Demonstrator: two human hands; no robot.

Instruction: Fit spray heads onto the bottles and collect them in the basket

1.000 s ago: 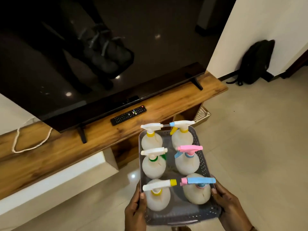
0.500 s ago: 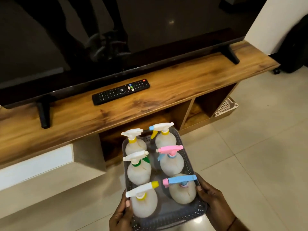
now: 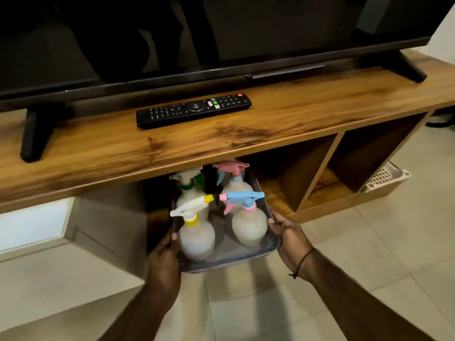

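1. Fingers (image 3: 174, 236) of left hand (image 3: 163, 262) curl over the left rim of the grey basket (image 3: 236, 263), gripping it. Right hand (image 3: 289, 238) grips the right rim the same way, thumb on top. A dark cord band (image 3: 304, 260) sits on the right wrist.
2. Between the two hands, inside the basket: near-left bottle (image 3: 197, 239) with a white spray head (image 3: 190, 205), yellow nozzle tip and yellow collar; near-right bottle (image 3: 250, 226) with a blue-and-pink spray head (image 3: 242, 196).
3. Beyond those, farther from the fingers: a bottle with white-and-green head (image 3: 188, 179) on the left, one with a pink head (image 3: 231, 167) on the right. Anything deeper is hidden by the shelf.
4. Basket's far end sits under the wooden TV stand (image 3: 221, 134), inside its open left compartment; near end sticks out over the tiled floor (image 3: 369, 242).
5. Above the fingers, on the stand top: black remote (image 3: 194, 110), TV (image 3: 197, 33) on its feet.
6. Far right of the right hand: a pale lattice basket (image 3: 384, 177) pokes out of the end compartment; contents not visible.
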